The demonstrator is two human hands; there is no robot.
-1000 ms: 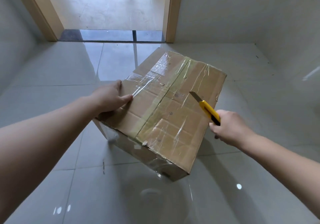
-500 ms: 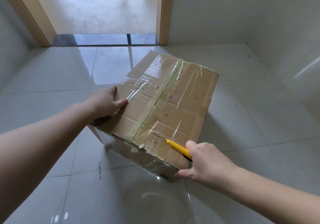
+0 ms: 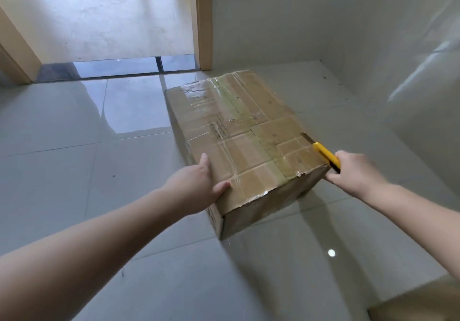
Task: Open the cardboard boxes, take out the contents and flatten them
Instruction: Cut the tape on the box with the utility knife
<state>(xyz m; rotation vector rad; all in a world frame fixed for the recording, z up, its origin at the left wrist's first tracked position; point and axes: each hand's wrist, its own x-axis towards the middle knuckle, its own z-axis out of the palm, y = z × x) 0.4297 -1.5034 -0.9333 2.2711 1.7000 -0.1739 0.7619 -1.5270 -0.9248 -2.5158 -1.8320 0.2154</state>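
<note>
Two hands | left hand (image 3: 196, 186) fingers grip box (image 3: 249, 144) | right hand (image 3: 356, 174) clenches knife (image 3: 326, 156)

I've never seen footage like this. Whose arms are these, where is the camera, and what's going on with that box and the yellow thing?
No machine here: these are a person's bare arms, filmed by a wide-angle camera worn on their head, looking forward and down. A taped cardboard box sits on a glossy tiled floor near a doorway. The left hand holds the box's near left edge, thumb on top, steadying it. The right hand has its grip around a yellow utility knife, whose blade meets the box's right top edge. The box looks still sealed, so cutting the tape probably comes next.
</note>
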